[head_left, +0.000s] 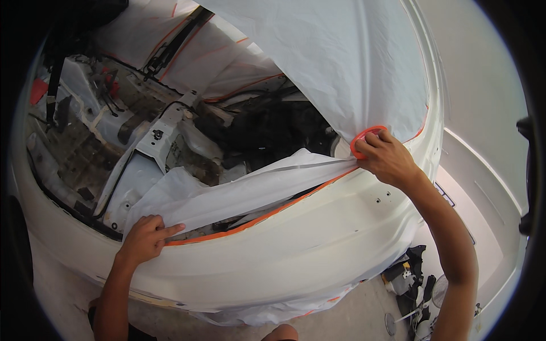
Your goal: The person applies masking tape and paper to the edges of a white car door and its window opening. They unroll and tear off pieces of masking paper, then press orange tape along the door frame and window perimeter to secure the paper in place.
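A pale car body (296, 244) lies before me, its interior open and partly covered with translucent white masking film. My right hand (388, 156) grips an orange roll of masking tape (359, 146) at the right corner of the opening. From there a loose band of white masking film (239, 193) stretches left to my left hand (149, 238). The left fingers are curled at the film's end, with the index finger stretched out to the right. An orange tape strip (307, 195) runs along the opening's near edge between my hands. Dark gaps show between the film and the tape strip.
A large film sheet (358, 62) covers the far right of the body. Inside the opening are bare metal, dark cloth-like material (273, 131) and a metal cross member (162, 136). Several loose parts (409, 284) lie on the floor at lower right, beside a white panel (472, 193).
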A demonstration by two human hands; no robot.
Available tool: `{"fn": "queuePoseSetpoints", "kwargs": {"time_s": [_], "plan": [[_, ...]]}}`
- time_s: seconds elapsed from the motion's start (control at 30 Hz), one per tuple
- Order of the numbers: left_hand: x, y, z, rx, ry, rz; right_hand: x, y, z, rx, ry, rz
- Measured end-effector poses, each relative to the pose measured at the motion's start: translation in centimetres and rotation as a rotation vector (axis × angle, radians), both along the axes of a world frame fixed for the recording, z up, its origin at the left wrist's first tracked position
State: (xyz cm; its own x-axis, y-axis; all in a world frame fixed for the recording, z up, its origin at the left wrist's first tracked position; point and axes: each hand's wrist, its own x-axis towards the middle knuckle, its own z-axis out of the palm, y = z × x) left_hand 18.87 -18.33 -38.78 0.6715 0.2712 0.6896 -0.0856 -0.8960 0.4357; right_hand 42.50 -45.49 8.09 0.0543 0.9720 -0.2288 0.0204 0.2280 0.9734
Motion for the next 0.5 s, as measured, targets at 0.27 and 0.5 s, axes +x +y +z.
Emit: {"fn": "queuePoseSetpoints", "kwargs": {"time_s": [0.27,0.5], "plan": [[0.0,0.2,0.2,0.005,0.036,-0.006,-0.5,0.0,0.5,0.040,0.062,-0.060],[0.0,0.2,0.0,-0.036,0.053,-0.013,-5.2,-1.5,1.0,0.515,0.427,0.058]]}}
